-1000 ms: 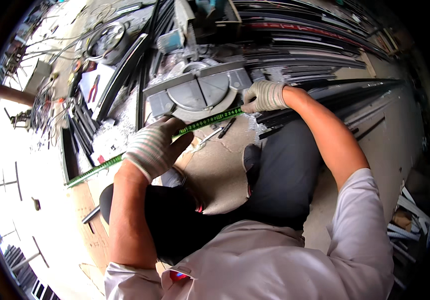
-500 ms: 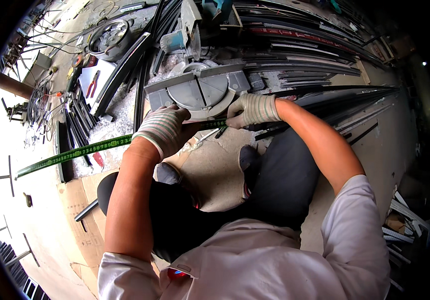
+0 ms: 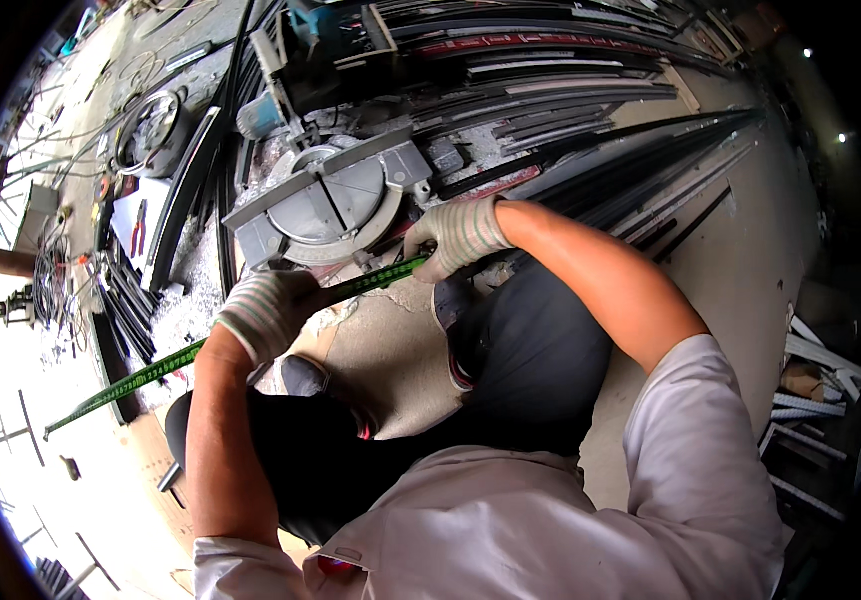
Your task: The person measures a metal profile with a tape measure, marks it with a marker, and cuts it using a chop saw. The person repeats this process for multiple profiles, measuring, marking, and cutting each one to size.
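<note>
— What's different from a moment ago?

— The green measuring tape (image 3: 250,333) now runs lower and further left; the left hand (image 3: 265,312) has slid along it, fingers closed round the strip.

— And the other end?

— The right hand (image 3: 455,235) pinches it shut beside the grey chop saw (image 3: 325,200) base (both hands gloved). The tape looks pulled taut across the floor (image 3: 390,350), so a length is being read along the dark metal bars (image 3: 590,170), I'd judge.
</note>
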The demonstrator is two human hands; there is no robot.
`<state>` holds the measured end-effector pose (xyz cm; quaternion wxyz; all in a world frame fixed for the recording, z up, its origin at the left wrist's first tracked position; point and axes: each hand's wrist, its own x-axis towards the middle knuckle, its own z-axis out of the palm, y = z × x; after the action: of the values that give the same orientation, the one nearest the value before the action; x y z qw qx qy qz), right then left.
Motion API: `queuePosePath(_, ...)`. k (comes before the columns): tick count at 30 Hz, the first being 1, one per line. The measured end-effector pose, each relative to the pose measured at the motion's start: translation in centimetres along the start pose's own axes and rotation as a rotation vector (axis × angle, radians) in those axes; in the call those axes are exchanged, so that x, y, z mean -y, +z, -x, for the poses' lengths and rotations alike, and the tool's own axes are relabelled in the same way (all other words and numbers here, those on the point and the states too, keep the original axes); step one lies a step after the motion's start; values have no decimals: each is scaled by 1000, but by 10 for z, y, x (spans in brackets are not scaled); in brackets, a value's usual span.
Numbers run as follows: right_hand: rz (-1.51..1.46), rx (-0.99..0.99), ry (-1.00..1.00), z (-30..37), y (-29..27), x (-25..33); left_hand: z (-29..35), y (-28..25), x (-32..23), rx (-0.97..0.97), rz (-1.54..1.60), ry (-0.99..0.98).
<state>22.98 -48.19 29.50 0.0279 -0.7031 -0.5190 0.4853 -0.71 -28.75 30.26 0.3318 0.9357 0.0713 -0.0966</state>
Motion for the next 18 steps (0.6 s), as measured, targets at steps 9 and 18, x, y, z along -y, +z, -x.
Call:
queuePosePath(9, 184, 82, -26, -15, 2, -35, -3, 3, 15, 129, -30, -238)
queuePosePath(18, 207, 108, 19, -27, -6, -67, 6, -1, 10, -91, 47, -244)
